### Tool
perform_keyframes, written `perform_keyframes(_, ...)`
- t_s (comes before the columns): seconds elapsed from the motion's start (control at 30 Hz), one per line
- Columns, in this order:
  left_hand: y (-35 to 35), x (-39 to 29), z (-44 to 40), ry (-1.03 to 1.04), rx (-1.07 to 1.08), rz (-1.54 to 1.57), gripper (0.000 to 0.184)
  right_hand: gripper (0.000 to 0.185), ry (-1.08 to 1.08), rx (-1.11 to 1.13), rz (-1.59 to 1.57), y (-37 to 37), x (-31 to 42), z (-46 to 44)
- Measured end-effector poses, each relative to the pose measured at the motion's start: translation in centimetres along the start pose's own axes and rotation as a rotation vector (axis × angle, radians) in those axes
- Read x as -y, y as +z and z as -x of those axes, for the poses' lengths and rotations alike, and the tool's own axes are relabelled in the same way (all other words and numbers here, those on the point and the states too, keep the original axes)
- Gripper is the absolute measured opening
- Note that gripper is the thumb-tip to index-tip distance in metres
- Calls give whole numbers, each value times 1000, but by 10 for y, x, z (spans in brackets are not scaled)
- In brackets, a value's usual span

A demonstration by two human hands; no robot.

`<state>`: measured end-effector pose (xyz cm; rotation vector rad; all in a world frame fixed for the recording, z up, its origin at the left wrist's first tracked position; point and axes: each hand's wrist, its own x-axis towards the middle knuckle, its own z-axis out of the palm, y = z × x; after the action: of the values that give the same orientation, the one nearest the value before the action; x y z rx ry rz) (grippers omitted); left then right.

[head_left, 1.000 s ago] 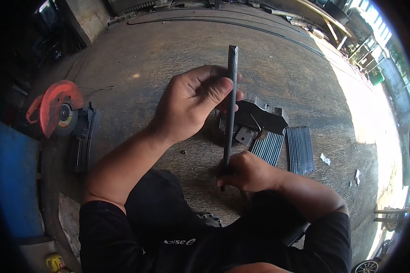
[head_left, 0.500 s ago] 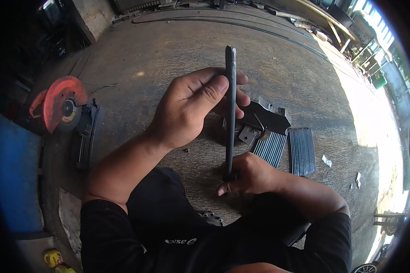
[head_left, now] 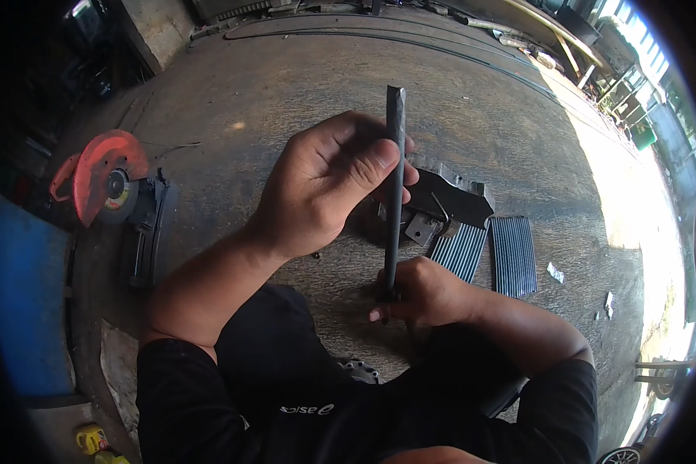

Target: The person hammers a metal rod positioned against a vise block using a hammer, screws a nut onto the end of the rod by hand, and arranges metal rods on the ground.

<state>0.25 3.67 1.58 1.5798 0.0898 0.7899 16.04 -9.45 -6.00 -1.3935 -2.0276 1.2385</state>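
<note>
A dark metal rod [head_left: 394, 224] stands nearly upright in front of me, its top end flattened or notched and shinier than the rest. My left hand [head_left: 321, 185] is closed around its upper part, the thumb pressed along the near side and fingertips showing behind it. Lower down, my right hand [head_left: 429, 292] grips the bottom end; that end is mostly hidden by the fingers. Just beyond the hands, on the floor, is a dark metal fixture [head_left: 452, 197] with a toothed edge and a small bracket [head_left: 422, 230].
Two ribbed dark bundles [head_left: 512, 255] of what look like rods lie right of the fixture. A cut-off saw with a red guard [head_left: 104, 166] stands at left, near a blue panel [head_left: 23, 301]. Long thin bars [head_left: 348, 32] lie across the far floor. Scraps [head_left: 554, 272] lie at right.
The rod has turned slightly about its length, showing another face of its top end. That end has dropped a little and shifted right, and my left thumb has moved right with it.
</note>
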Motion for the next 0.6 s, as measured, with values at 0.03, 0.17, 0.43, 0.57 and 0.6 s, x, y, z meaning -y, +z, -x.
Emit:
perform_keyframes(0.03,0,0,0,-1,0,0,23,39,0,0,-1,0,0,0)
perform_keyframes(0.17,-1,2,1,4,-9,-17,21,34,-46,1,-18,0,0,0)
perform_keyframes(0.43,-2,7,0,62,-35,-77,18,28,-82,6,-25,-1,3,1)
perform_keyframes(0.57,-3,7,0,69,-38,-126,18,27,-110,8,-58,0,-1,1)
perform_keyframes(0.6,-2,6,0,65,-46,-148,17,26,-130,8,-67,1,-2,1)
